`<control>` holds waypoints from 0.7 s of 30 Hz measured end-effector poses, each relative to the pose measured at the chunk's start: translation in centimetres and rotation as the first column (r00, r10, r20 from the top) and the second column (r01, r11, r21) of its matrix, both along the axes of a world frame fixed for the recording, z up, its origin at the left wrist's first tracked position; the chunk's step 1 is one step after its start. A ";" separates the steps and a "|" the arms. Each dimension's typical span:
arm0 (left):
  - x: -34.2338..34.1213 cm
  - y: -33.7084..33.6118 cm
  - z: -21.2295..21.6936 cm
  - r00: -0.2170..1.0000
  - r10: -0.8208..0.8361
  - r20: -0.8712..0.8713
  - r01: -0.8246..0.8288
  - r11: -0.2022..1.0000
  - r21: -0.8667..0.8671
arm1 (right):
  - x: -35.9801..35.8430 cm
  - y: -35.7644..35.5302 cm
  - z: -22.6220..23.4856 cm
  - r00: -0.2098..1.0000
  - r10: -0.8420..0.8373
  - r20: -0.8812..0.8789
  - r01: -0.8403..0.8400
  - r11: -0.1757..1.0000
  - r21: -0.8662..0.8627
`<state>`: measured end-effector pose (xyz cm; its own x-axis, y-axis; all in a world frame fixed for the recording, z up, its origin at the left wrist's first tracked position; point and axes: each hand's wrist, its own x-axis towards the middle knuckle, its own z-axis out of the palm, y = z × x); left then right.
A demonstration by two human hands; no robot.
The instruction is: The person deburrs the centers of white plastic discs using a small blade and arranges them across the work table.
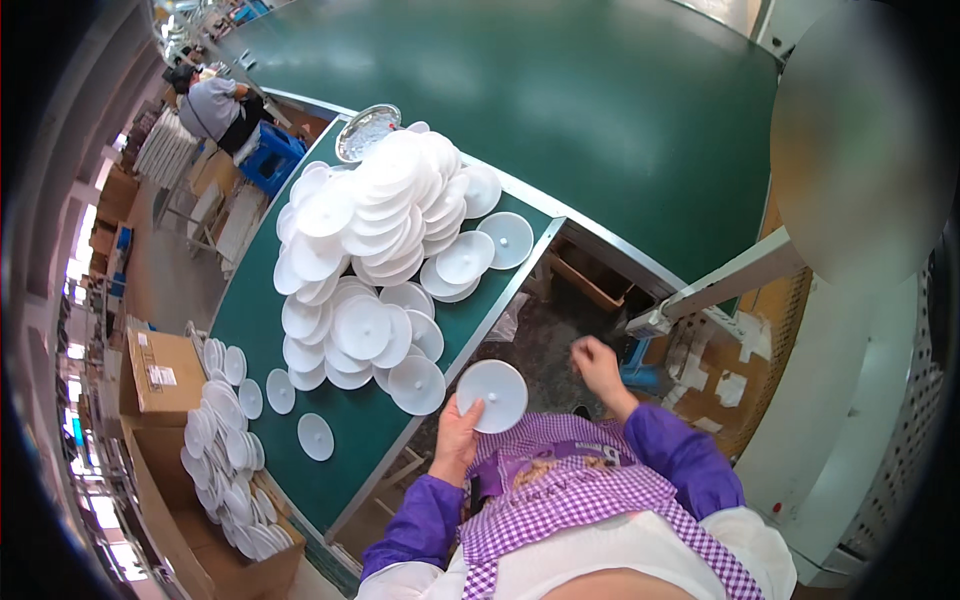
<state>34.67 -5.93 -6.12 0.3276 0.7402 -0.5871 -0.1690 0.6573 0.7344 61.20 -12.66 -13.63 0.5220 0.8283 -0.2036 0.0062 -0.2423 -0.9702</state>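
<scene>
My left hand [458,432] holds a round white plastic disc [494,393] by its lower left rim, just off the near edge of the green table [360,425]. My right hand [596,362] hovers to the right of the disc, fingers curled in, with nothing visible in it. Both arms wear purple sleeves, above a purple checked apron. A big heap of the same white discs [380,230] lies on the table to the upper left of my hands, the nearest one [417,385] close to the held disc.
A shiny metal dish [366,131] sits at the heap's far end. Open cardboard boxes [160,375] with more white discs [225,455] stand on the floor at left. A wide green conveyor surface [560,110] stretches behind. Another person [215,105] works far off at upper left.
</scene>
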 end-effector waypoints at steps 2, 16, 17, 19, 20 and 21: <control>0.4 0.7 3.7 0.983 0.119 0.140 -0.106 0.989 -0.099 | 3.0 5.1 4.3 0.998 0.040 0.058 -0.049 0.987 0.152; 4.7 14.6 8.9 0.859 0.329 0.392 -0.290 0.944 -0.156 | 7.8 28.6 17.6 0.953 0.216 0.214 -0.252 0.955 0.158; 5.3 15.5 9.3 0.886 0.298 0.356 -0.276 0.954 -0.113 | 8.2 31.7 18.0 0.929 0.220 0.298 -0.289 0.934 0.211; 6.5 16.7 9.7 0.857 0.361 0.368 -0.333 0.933 -0.139 | 8.3 37.1 19.6 0.912 0.278 0.302 -0.342 0.922 0.181; 7.1 17.3 10.0 0.829 0.405 0.386 -0.369 0.914 -0.165 | 8.3 39.8 20.3 0.895 0.319 0.313 -0.378 0.914 0.149; 8.0 17.8 11.0 0.808 0.447 0.383 -0.409 0.894 -0.181 | 8.5 42.8 20.4 0.891 0.337 0.303 -0.397 0.904 0.162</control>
<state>42.67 11.86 4.83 0.2109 0.8148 -0.5401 -0.7167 0.5046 0.4814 69.73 30.15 6.79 0.1814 0.9782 0.1009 0.3144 0.0395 -0.9485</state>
